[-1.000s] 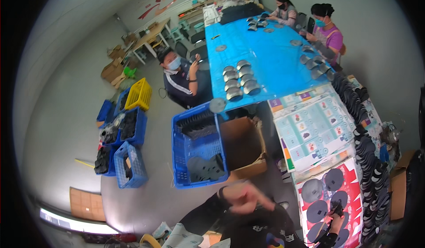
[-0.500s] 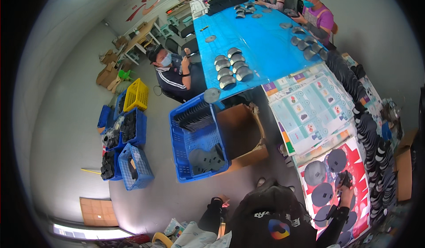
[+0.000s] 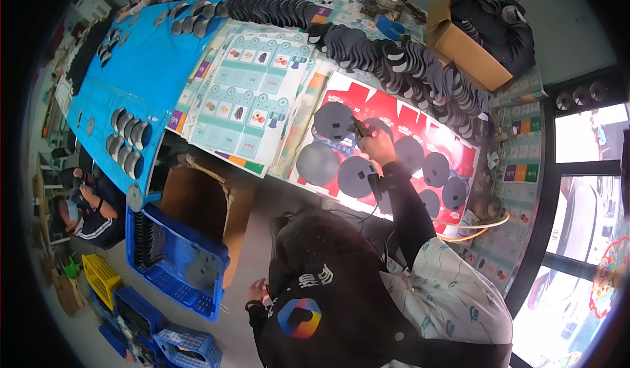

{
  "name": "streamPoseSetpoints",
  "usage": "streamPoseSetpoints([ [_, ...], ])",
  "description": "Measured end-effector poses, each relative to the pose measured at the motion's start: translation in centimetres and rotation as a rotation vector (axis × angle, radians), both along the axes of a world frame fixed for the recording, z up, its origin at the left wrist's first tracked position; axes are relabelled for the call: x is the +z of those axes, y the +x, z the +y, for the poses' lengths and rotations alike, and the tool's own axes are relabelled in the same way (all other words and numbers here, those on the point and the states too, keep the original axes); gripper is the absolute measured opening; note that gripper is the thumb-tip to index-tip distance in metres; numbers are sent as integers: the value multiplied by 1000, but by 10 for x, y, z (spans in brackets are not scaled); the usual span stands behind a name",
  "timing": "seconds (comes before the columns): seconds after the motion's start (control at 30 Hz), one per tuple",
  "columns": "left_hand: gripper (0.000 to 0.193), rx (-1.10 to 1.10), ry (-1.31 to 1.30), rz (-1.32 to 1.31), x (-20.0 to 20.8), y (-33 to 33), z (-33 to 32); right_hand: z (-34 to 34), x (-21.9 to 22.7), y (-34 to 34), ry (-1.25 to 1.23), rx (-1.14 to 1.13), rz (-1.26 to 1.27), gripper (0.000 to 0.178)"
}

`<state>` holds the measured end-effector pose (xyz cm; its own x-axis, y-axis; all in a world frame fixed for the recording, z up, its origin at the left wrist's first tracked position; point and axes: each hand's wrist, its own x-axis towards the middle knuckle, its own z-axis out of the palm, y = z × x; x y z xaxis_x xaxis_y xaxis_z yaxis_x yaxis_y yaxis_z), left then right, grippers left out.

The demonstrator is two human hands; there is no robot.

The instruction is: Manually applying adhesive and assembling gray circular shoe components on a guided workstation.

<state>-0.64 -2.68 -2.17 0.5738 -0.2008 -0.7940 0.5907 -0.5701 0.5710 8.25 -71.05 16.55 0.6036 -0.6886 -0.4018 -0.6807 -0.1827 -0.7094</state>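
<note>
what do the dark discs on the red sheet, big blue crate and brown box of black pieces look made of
Dark discs: matte, perhaps rubber or plastic; their even grey faces leave it open. Blue crate: probably smooth moulded plastic, judging by its slotted walls. Brown box: likely cardboard, with dull, flat folded panels.
</note>
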Motion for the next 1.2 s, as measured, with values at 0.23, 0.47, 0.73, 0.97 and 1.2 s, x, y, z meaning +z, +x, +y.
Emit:
streamPoseSetpoints([
  [0.23, 33, -47, 94, 7, 25, 1, -19, -15, -31, -6, -162, -8, -66, 40],
  [0.47, 33, -165, -20, -143, 13, 11, -23, -24, -38, 5, -144, 227, -66, 40],
  [0.73, 33, -69, 2, -90, 22, 1, -30, -25, -12, 22, -24, 253, -45, 44],
  [0.97, 29, -35, 92, -82, 25, -19, -33, -36, -31, 29, -99, 231, -183, 41],
  [1.2, 27, 210, 59, 46, 22, -22, -34, -29, -18, 5, -248, 108, -41, 30],
])
